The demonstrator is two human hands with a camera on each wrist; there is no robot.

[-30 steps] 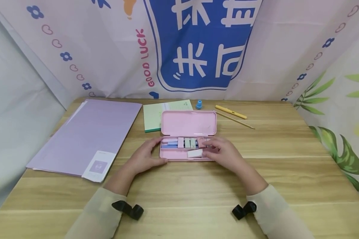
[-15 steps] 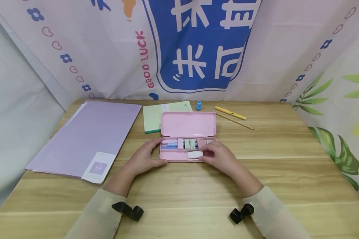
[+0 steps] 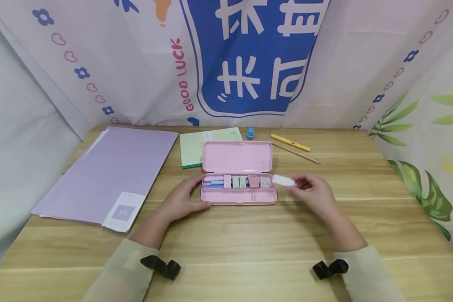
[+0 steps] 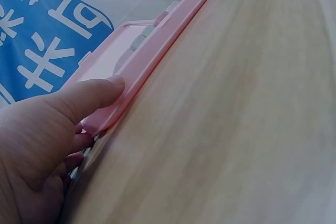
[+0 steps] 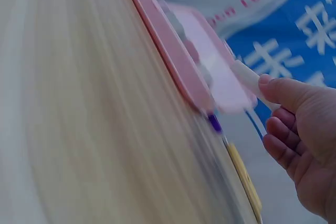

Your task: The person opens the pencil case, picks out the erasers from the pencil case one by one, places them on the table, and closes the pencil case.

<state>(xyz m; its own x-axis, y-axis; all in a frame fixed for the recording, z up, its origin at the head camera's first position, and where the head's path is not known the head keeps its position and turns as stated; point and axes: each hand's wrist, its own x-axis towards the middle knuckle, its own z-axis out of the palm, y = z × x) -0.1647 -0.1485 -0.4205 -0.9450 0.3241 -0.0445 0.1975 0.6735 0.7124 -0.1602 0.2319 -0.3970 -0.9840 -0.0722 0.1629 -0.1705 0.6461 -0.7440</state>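
Observation:
A pink pencil case (image 3: 222, 196) lies on the table with its lid (image 3: 238, 157) raised. My left hand (image 3: 182, 198) grips its left end; in the left wrist view the thumb (image 4: 97, 98) presses the front wall and the other fingers go round the end. Just right of the case, my right hand (image 3: 317, 195) pinches a white eraser (image 3: 283, 180) in the air. The right wrist view has this eraser (image 5: 247, 77) between thumb and fingers. Pens (image 3: 213, 183), a red-pink eraser (image 3: 253, 181), green erasers (image 3: 235, 181) and a pale eraser (image 3: 265, 182) fill the back compartment.
A purple folder (image 3: 117, 172) lies at the left. Behind the case are a green notebook (image 3: 192, 147), partly covered by the lid, and a small blue object (image 3: 250, 134). A yellow pen (image 3: 290, 142) and a thin gold pencil (image 3: 296, 152) lie back right.
My right hand has lifted the white eraser from the front compartment and carried it right, out of the case. The left hand has stayed on the case's left end.

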